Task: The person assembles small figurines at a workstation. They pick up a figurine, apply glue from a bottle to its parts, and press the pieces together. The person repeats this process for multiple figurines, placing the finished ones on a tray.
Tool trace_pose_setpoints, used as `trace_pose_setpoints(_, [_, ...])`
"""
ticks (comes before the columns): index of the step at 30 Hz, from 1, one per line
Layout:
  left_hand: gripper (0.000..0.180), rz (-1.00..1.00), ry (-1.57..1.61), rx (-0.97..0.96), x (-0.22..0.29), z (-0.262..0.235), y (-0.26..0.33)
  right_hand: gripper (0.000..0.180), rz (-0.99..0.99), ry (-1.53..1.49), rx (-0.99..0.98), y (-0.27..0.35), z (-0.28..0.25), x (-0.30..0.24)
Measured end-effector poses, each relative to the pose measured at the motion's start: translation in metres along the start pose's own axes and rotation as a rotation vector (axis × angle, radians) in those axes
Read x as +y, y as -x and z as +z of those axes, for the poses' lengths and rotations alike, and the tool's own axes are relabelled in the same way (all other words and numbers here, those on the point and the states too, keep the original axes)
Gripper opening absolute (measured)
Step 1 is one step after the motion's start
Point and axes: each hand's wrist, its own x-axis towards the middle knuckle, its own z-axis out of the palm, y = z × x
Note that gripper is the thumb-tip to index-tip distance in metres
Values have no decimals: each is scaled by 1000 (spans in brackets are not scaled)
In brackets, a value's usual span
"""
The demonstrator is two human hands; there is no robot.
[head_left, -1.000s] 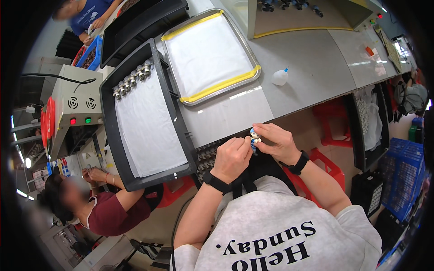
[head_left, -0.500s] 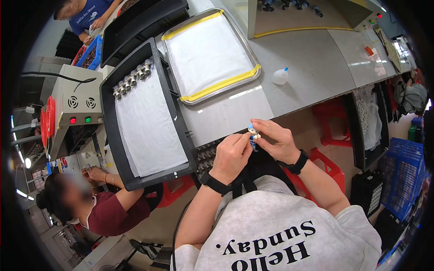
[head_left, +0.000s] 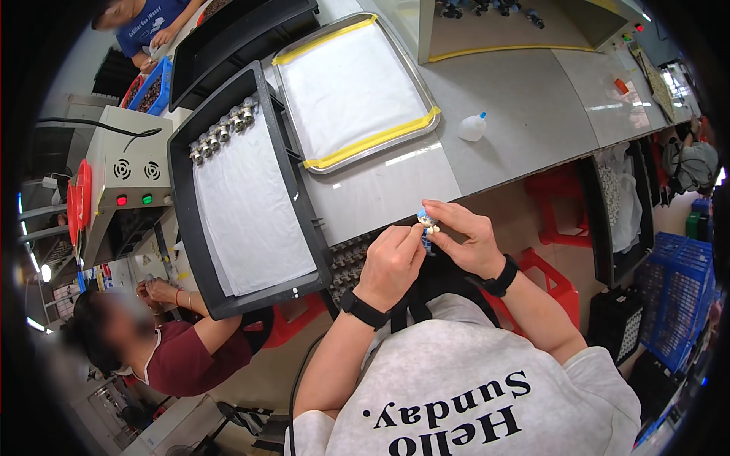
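Just past the near edge of the table, a small toy figurine (head_left: 427, 221) with a light blue top and blue lower body is held between both hands. My left hand (head_left: 389, 262) pinches it from the left side with bent fingers. From the right, my right hand (head_left: 469, 239) grips it, with the index finger at its head and the thumb lower down. Fingers cover part of the figurine. To the left lies a black tray (head_left: 310, 243) lined with white paper, where a row of small figurines (head_left: 220, 137) lies at the far end.
A metal tray (head_left: 435, 120) with white paper and yellow tape stands beyond my hands. A small white bottle (head_left: 472, 128) with a blue tip is right of it. An open box (head_left: 525, 39) holding figurines stands farther back. A co-worker (head_left: 186, 357) sits at the left; red stools (head_left: 559, 285) stand below.
My hands and the figurine stay in almost the same place and pose. The co-worker at the left has shifted a little.
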Motion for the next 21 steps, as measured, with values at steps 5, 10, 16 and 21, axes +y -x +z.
trace_pose_setpoints(5, [20, 13, -7, 6, 0, 1, 0, 38, 3, -8, 11, 1, 1, 1])
trace_pose_setpoints(10, [21, 18, -11, -4, 0, 0, 0, 37, 7, -10, 11, 0, 1, 0])
trace_pose_setpoints(16, [20, 21, -4, -2, -2, 0, 0, 37, 5, 3, 6, 0, 1, 0])
trace_pose_setpoints(21, [19, 23, -14, -12, -2, 0, 1, 37, 6, 15, 4, 0, 1, 0])
